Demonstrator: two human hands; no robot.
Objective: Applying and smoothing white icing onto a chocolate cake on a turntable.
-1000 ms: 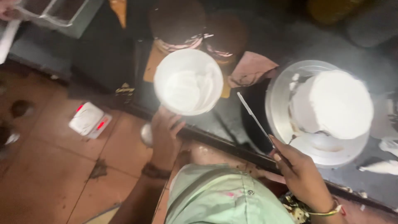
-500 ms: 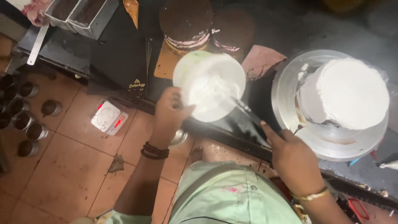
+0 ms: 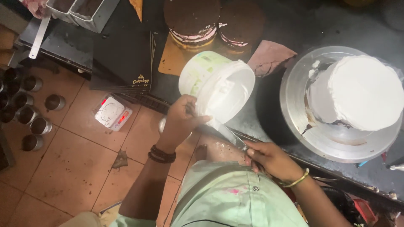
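My left hand grips the rim of a pale tub with white cream inside, tilted toward me over the counter edge. My right hand holds the handle of a long metal spatula, and its blade reaches into the tub's mouth. To the right, a cake coated in white cream stands on a round metal turntable.
Two dark layered cakes sit on boards at the back of the dark counter. A stack of black boards lies left. On the tiled floor are a small scale and several metal cups.
The tub has tipped further toward me and moved left. My right hand has drawn back toward my body, with the spatula blade now at the tub's lower rim.
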